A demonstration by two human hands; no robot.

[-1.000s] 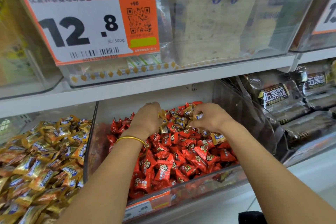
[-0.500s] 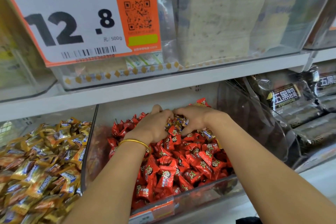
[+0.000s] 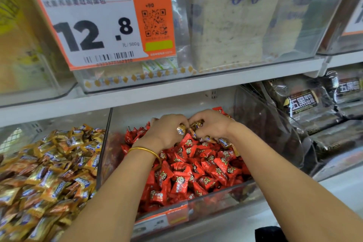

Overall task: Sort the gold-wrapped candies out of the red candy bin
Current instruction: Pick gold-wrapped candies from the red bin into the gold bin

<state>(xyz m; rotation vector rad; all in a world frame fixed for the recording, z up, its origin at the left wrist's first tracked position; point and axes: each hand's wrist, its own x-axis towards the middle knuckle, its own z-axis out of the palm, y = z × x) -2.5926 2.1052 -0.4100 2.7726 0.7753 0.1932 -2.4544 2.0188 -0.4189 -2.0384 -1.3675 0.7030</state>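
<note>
Hands meet at the centre of the frame, over the back half of the red candy bin (image 3: 206, 208), a clear tub on the lower shelf with an orange label on its front wall. The left hand (image 3: 167, 130) lies knuckles up, its fingers curled in and pinching one of the gold-wrapped candies (image 3: 181, 129) at its fingertips. The right hand (image 3: 211, 124) faces it, almost touching, with its fingers bent round a small cluster of the same gold wrappers. More of them lie just below and right of the right hand, on top of the red candies (image 3: 196, 173) that fill the tub. How many pieces each hand holds cannot be told. A thin gold bangle (image 3: 144, 150) circles the left wrist, and both forearms run in from the bottom edge.

At the lower left of the frame, just beside the tub, a heap of gold sweets (image 3: 49, 173) fills the neighbouring compartment. At the right edge, dark packets (image 3: 302, 104) with white lettering are stacked behind a clear flap. Across the middle runs a white shelf (image 3: 176, 89). Above it, at upper left, an orange and white price card (image 3: 102, 23) reads 12.8, and pale wrapped bread (image 3: 231, 25) stands in a clear box to its right.
</note>
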